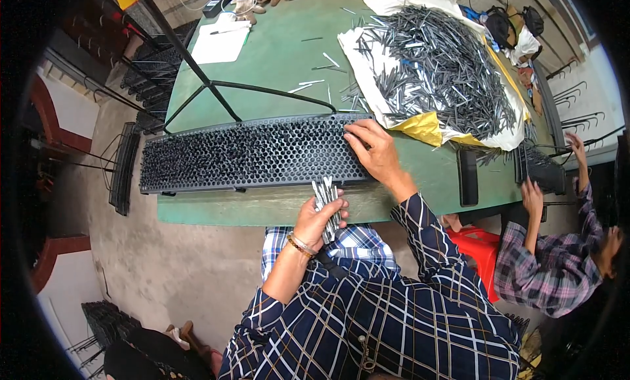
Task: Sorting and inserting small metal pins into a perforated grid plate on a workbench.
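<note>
A long black tray [315, 160] full of small round holes lies across the front of the green table. Dark pieces crowd the holes over its left and middle parts, while more bare holes show toward the right. My left hand [314, 219], just in front of the tray's near edge, is closed around a bundle of slim silvery metal strips [327, 195] that point upward. At the tray's right end my right hand [379, 154] rests with fingers bent and pinched against the holes. Whatever sits between those fingertips is hidden.
A big heap of metal strips [440, 72] lies on a white and yellow sack [420, 129]. A black phone [467, 177] is right of my right forearm. Black rods [210, 83] rise behind the tray. Another person's hand [533, 200] touches a similar tray at right.
</note>
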`<act>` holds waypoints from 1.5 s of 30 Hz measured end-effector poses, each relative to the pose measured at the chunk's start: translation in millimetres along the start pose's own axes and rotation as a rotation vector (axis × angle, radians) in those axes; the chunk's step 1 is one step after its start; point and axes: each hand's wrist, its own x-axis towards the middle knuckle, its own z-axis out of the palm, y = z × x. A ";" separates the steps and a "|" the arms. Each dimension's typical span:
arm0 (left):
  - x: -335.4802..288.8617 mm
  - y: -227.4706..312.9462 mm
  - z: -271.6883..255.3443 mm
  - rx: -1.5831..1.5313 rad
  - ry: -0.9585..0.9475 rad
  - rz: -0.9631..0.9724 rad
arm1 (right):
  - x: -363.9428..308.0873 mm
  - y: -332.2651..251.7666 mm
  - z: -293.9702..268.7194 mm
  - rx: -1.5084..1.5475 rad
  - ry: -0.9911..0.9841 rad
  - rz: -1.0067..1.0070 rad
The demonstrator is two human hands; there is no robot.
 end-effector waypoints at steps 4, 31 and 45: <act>-1.3 -0.2 1.3 0.006 -0.010 -0.005 | 0.5 -0.2 0.8 -0.078 0.073 -0.013; 3.4 5.3 5.3 0.077 -0.095 0.023 | -14.6 -33.7 -24.6 0.652 -0.158 0.725; 4.4 2.3 8.0 0.045 -0.082 -0.025 | 6.0 21.9 -23.8 0.228 0.060 0.235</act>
